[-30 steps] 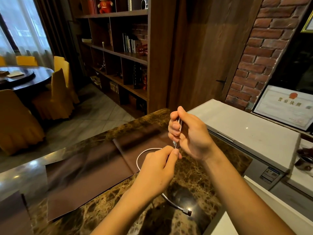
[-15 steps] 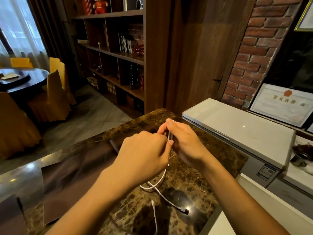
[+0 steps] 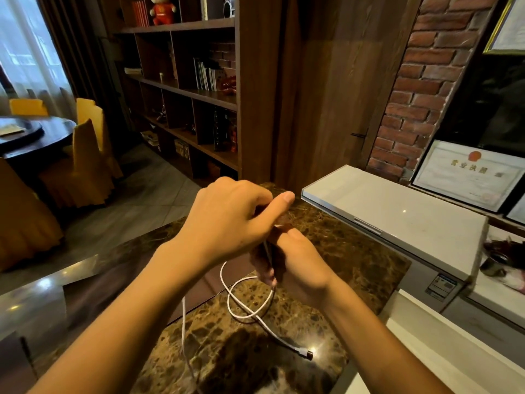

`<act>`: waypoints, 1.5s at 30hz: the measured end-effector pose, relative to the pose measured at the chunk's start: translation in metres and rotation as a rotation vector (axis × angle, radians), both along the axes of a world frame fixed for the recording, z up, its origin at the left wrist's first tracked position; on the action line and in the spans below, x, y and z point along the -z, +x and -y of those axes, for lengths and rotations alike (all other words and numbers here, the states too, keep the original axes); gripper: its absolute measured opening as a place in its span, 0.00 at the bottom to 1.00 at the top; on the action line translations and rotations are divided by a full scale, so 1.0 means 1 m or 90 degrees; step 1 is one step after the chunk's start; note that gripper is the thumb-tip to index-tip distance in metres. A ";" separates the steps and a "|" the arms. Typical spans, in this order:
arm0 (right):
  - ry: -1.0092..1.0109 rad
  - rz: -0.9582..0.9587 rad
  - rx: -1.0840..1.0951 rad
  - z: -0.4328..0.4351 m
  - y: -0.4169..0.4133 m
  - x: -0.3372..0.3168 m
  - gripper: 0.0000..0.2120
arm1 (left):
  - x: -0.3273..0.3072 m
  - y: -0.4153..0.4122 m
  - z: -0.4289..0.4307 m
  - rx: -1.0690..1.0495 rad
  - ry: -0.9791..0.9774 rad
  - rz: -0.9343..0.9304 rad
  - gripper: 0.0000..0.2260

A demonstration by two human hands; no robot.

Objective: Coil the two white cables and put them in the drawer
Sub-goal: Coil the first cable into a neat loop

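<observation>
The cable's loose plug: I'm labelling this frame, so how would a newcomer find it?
Start at the brown marble counter. Below the right hand, the white cable loops and trails toward the near right edge. It ends in the metal plug beside a bright glint, the only connector showing.

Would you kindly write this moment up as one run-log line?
stage: coiling white cable | left hand: holds cable | right hand: grips cable | connector: on marble counter

countertop point(image 3: 326, 251): glossy marble | cable point(image 3: 244, 305): matt, metal plug | shelves point(image 3: 181, 92): wood
</observation>
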State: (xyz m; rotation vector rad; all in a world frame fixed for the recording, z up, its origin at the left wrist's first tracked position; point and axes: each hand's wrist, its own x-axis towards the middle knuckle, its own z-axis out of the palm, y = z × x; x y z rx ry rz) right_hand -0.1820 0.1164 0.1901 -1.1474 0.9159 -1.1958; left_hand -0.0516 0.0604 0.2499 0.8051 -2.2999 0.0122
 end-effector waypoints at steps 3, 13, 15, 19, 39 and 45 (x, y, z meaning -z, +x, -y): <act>0.037 0.043 -0.048 -0.005 0.008 -0.002 0.24 | -0.007 -0.001 0.008 0.054 0.051 -0.093 0.27; 0.031 0.022 -0.179 -0.013 0.026 -0.003 0.22 | 0.001 -0.011 0.023 0.145 0.180 -0.244 0.28; 0.049 0.025 -0.190 -0.013 0.026 0.000 0.22 | 0.001 -0.011 0.022 0.158 0.183 -0.255 0.28; 0.058 0.027 -0.183 -0.013 0.024 0.003 0.21 | 0.000 -0.015 0.020 0.179 0.182 -0.269 0.27; -0.088 0.307 -0.082 0.008 -0.008 -0.042 0.15 | 0.097 -0.032 -0.012 0.117 0.501 -0.523 0.22; -0.079 0.251 -0.001 0.020 -0.016 -0.040 0.15 | 0.097 -0.036 -0.037 0.086 0.546 -0.464 0.23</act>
